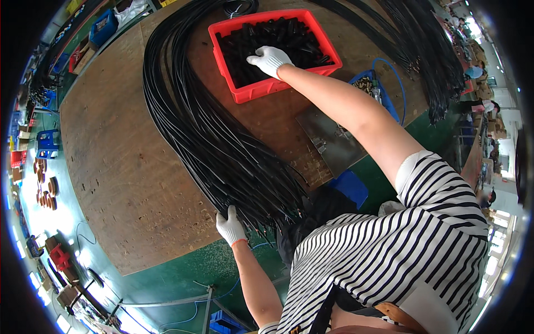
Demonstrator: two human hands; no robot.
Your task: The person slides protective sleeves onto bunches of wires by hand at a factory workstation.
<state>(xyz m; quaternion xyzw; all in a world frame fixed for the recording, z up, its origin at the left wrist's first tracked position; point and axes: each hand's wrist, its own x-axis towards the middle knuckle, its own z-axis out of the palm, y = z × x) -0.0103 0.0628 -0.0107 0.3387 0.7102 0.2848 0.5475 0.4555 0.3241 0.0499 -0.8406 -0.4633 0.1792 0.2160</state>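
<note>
My right hand point(270, 60), in a white knit glove, reaches into a red plastic bin point(255, 91) heaped with small black tubular parts point(278, 34). Its fingers curl down among them, and what they grip, if anything, is hidden. A thick bundle of long black cables point(203, 128) curves over the brown wooden table point(122, 167), its loose ends fanned out close to my body. By the left edge of those ends, my left hand point(231, 227), also gloved in white, is closed with its thumb against a black cable.
A second black cable bundle point(414, 44) hangs over the table's far right side. Right of the bin sits a blue tray point(390, 103) of small brass-coloured pieces, with a blue hose beside it. A metal plate point(328, 142) lies near the right edge. A blue stool point(48, 143) stands left.
</note>
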